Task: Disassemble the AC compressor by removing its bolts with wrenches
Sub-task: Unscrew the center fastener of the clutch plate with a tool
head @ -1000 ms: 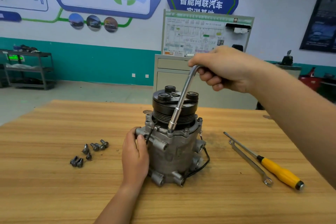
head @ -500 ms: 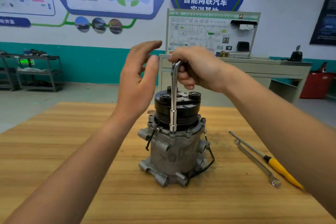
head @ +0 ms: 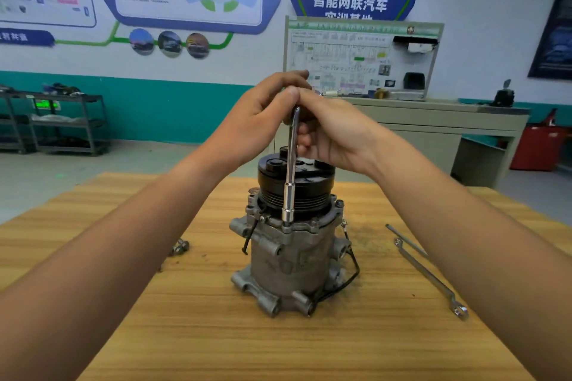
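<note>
**Head view: one entry per item**

- **Compressor** [head: 288, 260]: stands upright at the middle of the surface [head: 216, 334], black pulley [head: 312, 182] uppermost and mounting lugs down. It has a cast metal body and looks heavy and rigid, so it should stay put on its own weight but may twist under wrench torque. The bare casting is best held round the mid-body or a lower lug. The ribbed pulley may spin and is a poor place to hold. A thin black wire [head: 354, 269] loops down its right side and should be kept clear.
- **Wrench** [head: 290, 182]: an L-shaped socket type in polished steel, likely slick. The shaft is vertical in front of the pulley, with the socket end seated on the front of the upper flange [head: 312, 226]. The bolt head beneath it is hidden.
- **Right hand** [head: 334, 136]: fingers [head: 305, 145] are curled round the wrench's bent top and grip it.
- **Left hand** [head: 257, 124]: raised to the same bend, with the thumb [head: 289, 94] laid on top of it against the right hand. The fingers are fairly straight and not wrapped round anything. It does not touch the compressor.
- **Loose bolts** [head: 179, 247]: a small cluster near the compressor's left side, partly hidden behind the left forearm.
- **Spanner** [head: 430, 277]: lies flat toward the right edge, with a thin tool shaft [head: 405, 240] just beside it whose handle is hidden by the right arm.

Judgement: one flange bolt is being worked and the body is unbraced.
</note>
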`<state>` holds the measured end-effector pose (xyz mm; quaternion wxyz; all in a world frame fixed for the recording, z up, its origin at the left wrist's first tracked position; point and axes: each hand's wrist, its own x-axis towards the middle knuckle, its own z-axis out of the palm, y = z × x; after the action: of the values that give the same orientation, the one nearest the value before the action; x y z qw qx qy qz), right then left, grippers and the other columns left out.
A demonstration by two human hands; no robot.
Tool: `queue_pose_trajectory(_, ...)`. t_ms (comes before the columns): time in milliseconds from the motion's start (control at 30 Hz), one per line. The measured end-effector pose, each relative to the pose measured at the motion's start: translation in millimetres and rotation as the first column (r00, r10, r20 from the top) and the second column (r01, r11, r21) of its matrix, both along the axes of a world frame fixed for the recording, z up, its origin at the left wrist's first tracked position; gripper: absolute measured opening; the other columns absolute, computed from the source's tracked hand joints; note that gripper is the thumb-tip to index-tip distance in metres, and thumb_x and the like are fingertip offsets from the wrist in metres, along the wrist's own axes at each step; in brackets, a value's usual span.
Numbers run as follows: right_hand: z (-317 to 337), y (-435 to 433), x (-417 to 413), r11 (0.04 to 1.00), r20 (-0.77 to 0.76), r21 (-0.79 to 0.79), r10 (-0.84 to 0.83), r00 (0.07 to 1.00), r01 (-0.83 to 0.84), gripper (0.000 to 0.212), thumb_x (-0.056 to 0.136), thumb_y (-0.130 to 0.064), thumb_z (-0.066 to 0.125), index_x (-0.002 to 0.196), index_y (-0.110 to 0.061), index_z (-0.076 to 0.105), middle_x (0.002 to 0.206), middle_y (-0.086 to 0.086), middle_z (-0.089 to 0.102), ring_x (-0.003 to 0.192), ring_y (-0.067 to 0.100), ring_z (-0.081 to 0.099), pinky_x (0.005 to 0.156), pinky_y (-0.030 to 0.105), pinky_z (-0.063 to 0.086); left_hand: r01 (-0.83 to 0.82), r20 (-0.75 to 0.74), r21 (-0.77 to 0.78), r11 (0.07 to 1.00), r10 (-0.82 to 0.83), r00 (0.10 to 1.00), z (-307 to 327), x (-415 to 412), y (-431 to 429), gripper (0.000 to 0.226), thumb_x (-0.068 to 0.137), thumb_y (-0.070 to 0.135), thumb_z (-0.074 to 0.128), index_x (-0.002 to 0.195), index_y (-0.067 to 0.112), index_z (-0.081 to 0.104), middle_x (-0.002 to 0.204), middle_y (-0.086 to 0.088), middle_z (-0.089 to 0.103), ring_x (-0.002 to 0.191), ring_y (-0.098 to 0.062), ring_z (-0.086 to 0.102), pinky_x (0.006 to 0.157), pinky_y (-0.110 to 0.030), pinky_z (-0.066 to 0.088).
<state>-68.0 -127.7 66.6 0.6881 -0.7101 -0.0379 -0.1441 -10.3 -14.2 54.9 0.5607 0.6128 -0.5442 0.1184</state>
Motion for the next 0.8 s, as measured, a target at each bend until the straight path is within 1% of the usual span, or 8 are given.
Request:
queue_pose_trajectory(133,-4,3,0,0.998,0.031,0.025,0.051,0.998,-0.052,0.030,0.097,-0.029,0.044,0.072,-0.011,0.049,0.051,-0.002,0.043,0.042,0.007,0.041,0.044,0.020,0.044,0.011,0.002,-0.047,0.999,-0.011,1.000,0,-4,-5,0.028,0.099,0.004,0.036,0.094,0.024,0.055,0.125,0.012,0.049,0.112,0.006,0.047,0.098,-0.014,0.038)
queue_pose_trajectory(267,-8,7,2,0.999,0.049,-0.050,-0.007,0.999,0.010,0.031,0.097,-0.031,0.042,0.072,-0.015,0.048,0.049,-0.006,0.042,0.043,0.006,0.040,0.045,0.019,0.040,-0.020,-0.014,-0.032,0.999,0.020,1.000,-1,-4,-9,0.026,0.101,0.007,0.033,0.095,0.017,0.056,0.115,0.008,0.057,0.089,0.006,0.055,0.079,-0.012,0.045)
queue_pose_trajectory(367,-9,8,1,0.994,0.055,-0.098,-0.039,0.998,0.044,0.030,0.097,-0.033,0.042,0.074,-0.015,0.051,0.053,-0.006,0.046,0.050,0.008,0.043,0.050,0.021,0.038,-0.108,0.068,-0.006,0.994,0.108,0.992,0,0,-7,0.026,0.101,0.009,0.035,0.093,0.018,0.057,0.100,0.013,0.059,0.089,0.006,0.054,0.079,-0.011,0.042)
queue_pose_trajectory(467,-10,11,-3,0.989,0.081,-0.131,-0.058,0.995,0.068,0.027,0.096,-0.032,0.044,0.081,-0.015,0.059,0.058,-0.010,0.059,0.063,0.010,0.054,0.061,0.026,0.046,-0.203,0.150,0.034,0.979,0.196,0.969,1,3,0,0.026,0.101,0.013,0.036,0.094,0.020,0.060,0.088,0.015,0.057,0.077,0.010,0.052,0.072,-0.010,0.039)
queue_pose_trajectory(567,-13,13,-8,0.978,0.114,-0.181,-0.081,0.990,0.101,0.022,0.096,-0.025,0.046,0.082,-0.015,0.059,0.070,-0.004,0.060,0.069,0.012,0.059,0.072,0.033,0.051,-0.297,0.190,0.113,0.948,0.272,0.943,5,3,5,0.025,0.101,0.016,0.035,0.097,0.021,0.059,0.088,0.013,0.056,0.076,0.005,0.051,0.070,-0.007,0.037)
queue_pose_trajectory(667,-16,14,-14,0.960,0.174,-0.207,-0.152,0.973,0.186,0.003,0.091,-0.017,0.056,0.089,-0.015,0.057,0.078,0.002,0.063,0.073,0.013,0.063,0.081,0.039,0.052,-0.405,0.310,0.162,0.900,0.343,0.887,13,0,8,0.028,0.100,0.016,0.037,0.103,0.013,0.064,0.096,0.000,0.057,0.083,0.000,0.046,0.070,-0.005,0.032)
queue_pose_trajectory(733,-18,13,-16,0.898,0.242,-0.315,-0.238,0.941,0.309,0.014,0.084,-0.017,0.065,0.093,-0.017,0.055,0.081,0.002,0.065,0.074,0.012,0.062,0.076,0.034,0.052,-0.449,0.382,0.171,0.877,0.361,0.851,16,-2,10,0.029,0.099,0.016,0.037,0.105,0.010,0.065,0.096,-0.003,0.055,0.086,-0.005,0.046,0.068,-0.012,0.031)
queue_pose_trajectory(800,-20,16,-15,0.794,0.354,-0.424,-0.296,0.887,0.435,0.018,0.080,-0.017,0.068,0.092,-0.019,0.054,0.074,-0.001,0.061,0.067,0.009,0.055,0.064,0.027,0.046,-0.500,0.442,0.184,0.846,0.383,0.811,19,-4,11,0.030,0.099,0.018,0.038,0.098,0.005,0.065,0.088,-0.006,0.053,0.081,-0.014,0.046,0.066,-0.022,0.027)
